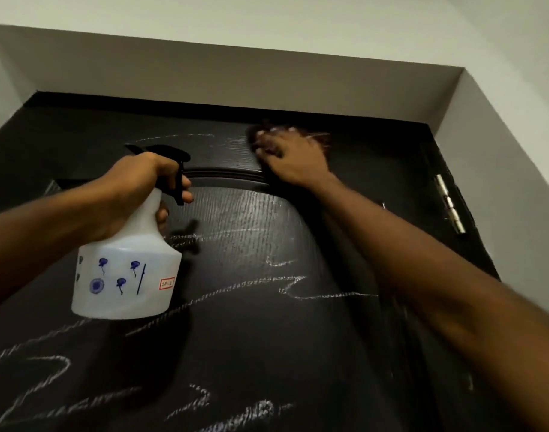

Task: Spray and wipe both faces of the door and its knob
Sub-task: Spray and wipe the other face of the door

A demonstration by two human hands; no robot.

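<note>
Right hand: the right hand (287, 157) pressed flat on a dark cloth (260, 134), blurred, near the door's top edge, towards the hinge side; the grip itself was hard to make out.
Left hand: the left hand (136, 188) was closed round the neck of the spray bottle (126, 269), a finger on the trigger, nozzle facing the door, likely kept ready for the next wetting.
Door: the dark door (267, 322) carried chalk-like scribbles (298, 288) across the middle and lower left.
Hinge: the hinge (449, 204) sat at the right edge.
Knob: not visible.
Progress: early, I'd judge; most marks remained.
</note>
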